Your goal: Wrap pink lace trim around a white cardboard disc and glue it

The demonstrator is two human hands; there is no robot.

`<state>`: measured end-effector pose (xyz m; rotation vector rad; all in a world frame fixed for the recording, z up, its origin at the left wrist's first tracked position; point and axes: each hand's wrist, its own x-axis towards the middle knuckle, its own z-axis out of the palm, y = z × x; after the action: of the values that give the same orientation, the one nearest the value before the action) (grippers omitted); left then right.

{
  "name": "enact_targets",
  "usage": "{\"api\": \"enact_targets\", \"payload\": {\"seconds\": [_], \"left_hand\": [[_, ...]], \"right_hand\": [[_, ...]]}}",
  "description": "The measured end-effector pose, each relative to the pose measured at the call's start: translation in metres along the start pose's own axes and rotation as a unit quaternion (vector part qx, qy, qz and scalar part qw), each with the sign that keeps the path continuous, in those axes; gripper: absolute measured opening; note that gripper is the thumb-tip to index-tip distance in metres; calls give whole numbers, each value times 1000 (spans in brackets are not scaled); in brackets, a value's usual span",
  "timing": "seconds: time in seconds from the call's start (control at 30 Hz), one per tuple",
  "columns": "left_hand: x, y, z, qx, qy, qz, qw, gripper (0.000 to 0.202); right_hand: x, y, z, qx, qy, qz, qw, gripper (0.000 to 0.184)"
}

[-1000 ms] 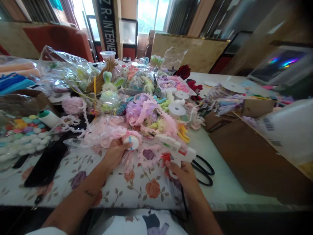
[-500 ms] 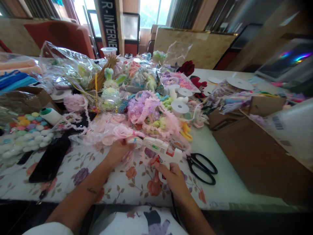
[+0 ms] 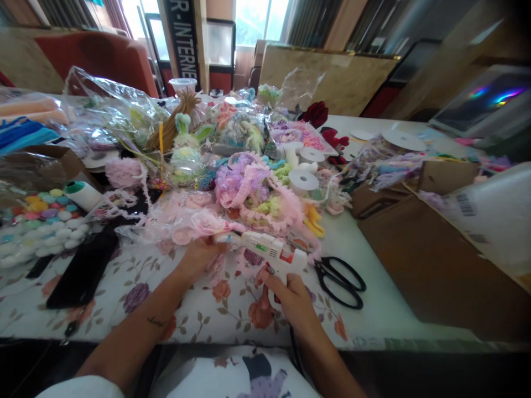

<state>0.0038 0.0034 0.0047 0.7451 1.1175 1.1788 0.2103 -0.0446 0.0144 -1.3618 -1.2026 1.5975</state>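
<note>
now glue gun (image 3: pixel 271 251) between both hands

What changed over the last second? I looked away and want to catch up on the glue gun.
The right hand swung the glue gun left, from beside the scissors until its nozzle met the pink flower piece in the left hand. A second ago the piece's white round face showed clear of the gun; now the nozzle is at it. Both grips, the scissors and the craft pile stayed as they were.
</note>
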Motion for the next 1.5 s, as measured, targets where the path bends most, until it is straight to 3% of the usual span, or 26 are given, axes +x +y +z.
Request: {"api": "enact_targets", "payload": {"seconds": [0.27, 0.87, 1.23, 1.5], "left_hand": [[-3, 5, 6, -21, 4, 3, 1000, 33], [-2, 2, 3, -54, -25, 0, 998, 28], [-3, 9, 6, -80, 10, -20, 997, 28], [1, 6, 2, -109, -29, 9, 994, 23]], "right_hand": [[-7, -11, 3, -23, 14, 4, 1000, 33], [-3, -3, 0, -23, 17, -5, 1000, 36], [-9, -9, 2, 13, 37, 3, 999, 33], [-9, -19, 1, 35, 35, 7, 999, 35]]}}
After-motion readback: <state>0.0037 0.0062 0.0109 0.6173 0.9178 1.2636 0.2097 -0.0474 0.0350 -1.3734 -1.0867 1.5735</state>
